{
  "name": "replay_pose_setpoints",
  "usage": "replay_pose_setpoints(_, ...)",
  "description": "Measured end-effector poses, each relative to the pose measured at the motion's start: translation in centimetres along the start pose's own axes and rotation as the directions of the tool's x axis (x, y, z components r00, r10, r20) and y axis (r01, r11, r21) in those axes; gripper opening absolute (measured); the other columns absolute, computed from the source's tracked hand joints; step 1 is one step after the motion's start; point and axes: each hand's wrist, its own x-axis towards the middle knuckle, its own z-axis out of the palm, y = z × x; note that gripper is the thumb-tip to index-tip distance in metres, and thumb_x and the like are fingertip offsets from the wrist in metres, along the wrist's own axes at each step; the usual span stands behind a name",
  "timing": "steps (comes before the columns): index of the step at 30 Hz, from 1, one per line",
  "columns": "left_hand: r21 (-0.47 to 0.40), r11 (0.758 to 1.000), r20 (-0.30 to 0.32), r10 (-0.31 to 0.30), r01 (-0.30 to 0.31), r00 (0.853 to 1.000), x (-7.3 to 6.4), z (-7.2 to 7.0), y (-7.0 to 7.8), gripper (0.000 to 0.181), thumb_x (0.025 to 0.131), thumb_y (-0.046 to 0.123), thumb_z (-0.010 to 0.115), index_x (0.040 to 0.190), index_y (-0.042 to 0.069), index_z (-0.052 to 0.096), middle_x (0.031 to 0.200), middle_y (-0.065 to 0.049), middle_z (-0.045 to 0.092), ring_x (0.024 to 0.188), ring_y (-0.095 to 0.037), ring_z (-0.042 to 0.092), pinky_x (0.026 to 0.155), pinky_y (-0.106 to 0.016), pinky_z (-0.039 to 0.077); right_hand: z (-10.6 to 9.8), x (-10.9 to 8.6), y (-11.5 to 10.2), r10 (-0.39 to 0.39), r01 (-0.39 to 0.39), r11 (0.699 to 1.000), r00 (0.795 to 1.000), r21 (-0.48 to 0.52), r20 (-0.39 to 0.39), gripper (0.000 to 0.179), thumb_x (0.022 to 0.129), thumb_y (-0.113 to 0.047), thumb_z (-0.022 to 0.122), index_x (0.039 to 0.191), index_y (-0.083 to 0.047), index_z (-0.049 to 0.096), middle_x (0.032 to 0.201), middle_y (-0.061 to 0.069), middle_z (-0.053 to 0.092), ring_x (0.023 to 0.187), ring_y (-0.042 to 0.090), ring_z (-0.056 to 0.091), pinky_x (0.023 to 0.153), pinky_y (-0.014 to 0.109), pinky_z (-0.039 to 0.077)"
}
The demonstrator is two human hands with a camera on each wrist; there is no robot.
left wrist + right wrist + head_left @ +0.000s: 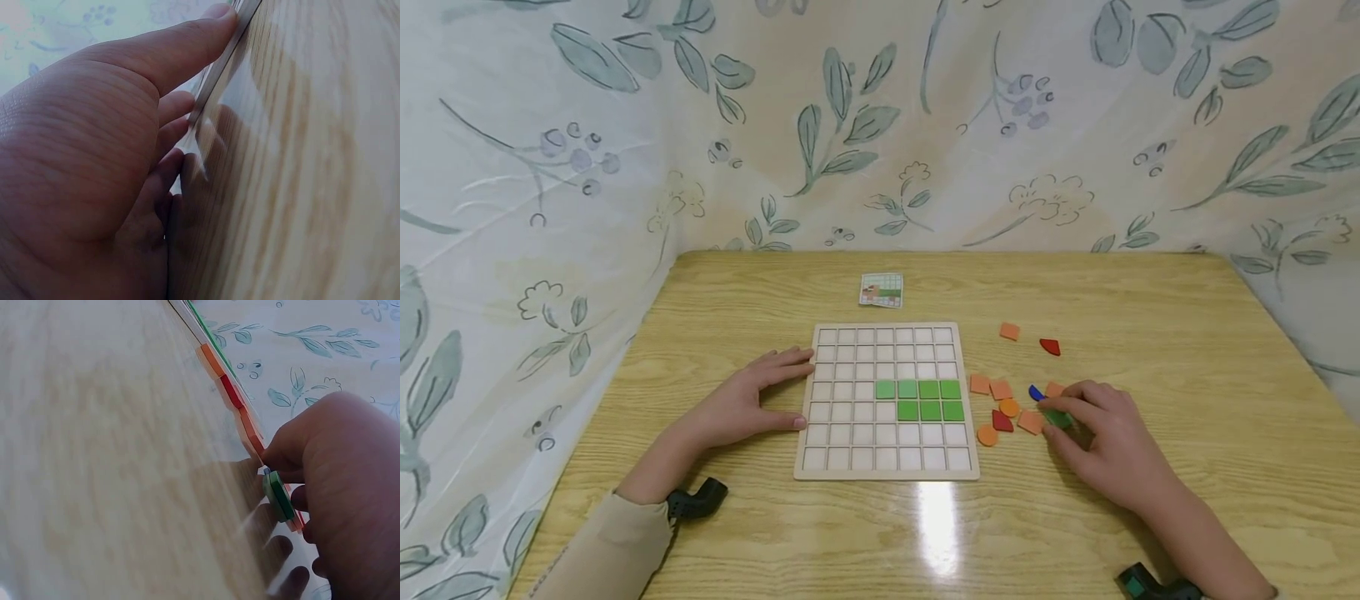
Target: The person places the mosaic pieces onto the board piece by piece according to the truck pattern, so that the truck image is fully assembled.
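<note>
A pale wooden grid board [850,458] lies on the table with several green square tiles [929,410] in its right-hand cells. My left hand [741,404] rests at the board's left edge, fingers and thumb extended against the frame. To the right of the board, my right hand [1105,442] pinches a green tile [1060,418] between thumb and index finger, low over the table. The same green tile [278,497] appears by the fingers in the right wrist view. Close to the fingertips lie a blue curved piece [1036,392] and an orange square tile [1031,422].
Loose orange squares [979,384], orange discs [988,435] and a red piece [1002,421] lie between the board and right hand. Farther back are another orange square [1010,332] and a red quarter-round [1050,347]. A small pattern card [882,290] lies behind the board.
</note>
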Motion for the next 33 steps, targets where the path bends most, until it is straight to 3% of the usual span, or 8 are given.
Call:
replay_pose_setpoints(8, 0.0, 1.0, -0.002, 0.0, 0.0, 1.0, -0.03, -0.05, 0.0, 0.084, 0.091, 0.046, 0.091, 0.163, 0.022, 0.056, 0.176, 0.005, 0.036, 0.166, -0.036, 0.019, 0.132, -0.063, 0.014, -0.29, -0.02, 0.03, 0.051, -0.051, 0.999, 0.998, 0.002, 0.025, 0.042, 0.076, 0.007, 0.074, 0.112, -0.012, 0.084, 0.109, -0.003, 0.068, 0.09, 0.014, 0.051, 0.084, 0.038, 0.036)
replay_pose_setpoints(17, -0.004, 1.0, -0.006, 0.0, 0.0, 1.0, -0.01, -0.02, 0.03, 0.081, 0.092, 0.045, 0.09, 0.162, 0.022, 0.057, 0.175, 0.006, 0.037, 0.166, -0.035, 0.02, 0.133, -0.062, 0.015, -0.15, -0.09, 0.22, 0.074, -0.074, 0.997, 0.997, -0.013, 0.012, 0.039, 0.076, 0.005, 0.085, 0.109, -0.015, 0.084, 0.11, 0.0, 0.068, 0.094, 0.019, 0.052, 0.079, 0.032, 0.035)
replay_pose_setpoints(33, -0.01, 1.0, -0.003, -0.008, 0.008, 1.0, 0.11, 0.07, 0.01, 0.082, 0.092, 0.045, 0.09, 0.163, 0.022, 0.056, 0.176, 0.006, 0.036, 0.166, -0.037, 0.018, 0.132, -0.064, 0.013, -0.16, 0.2, 0.13, 0.063, -0.063, 0.998, 0.998, 0.026, 0.023, 0.029, 0.081, 0.0, 0.084, 0.106, -0.014, 0.079, 0.108, -0.007, 0.072, 0.098, 0.016, 0.056, 0.087, 0.034, 0.042)
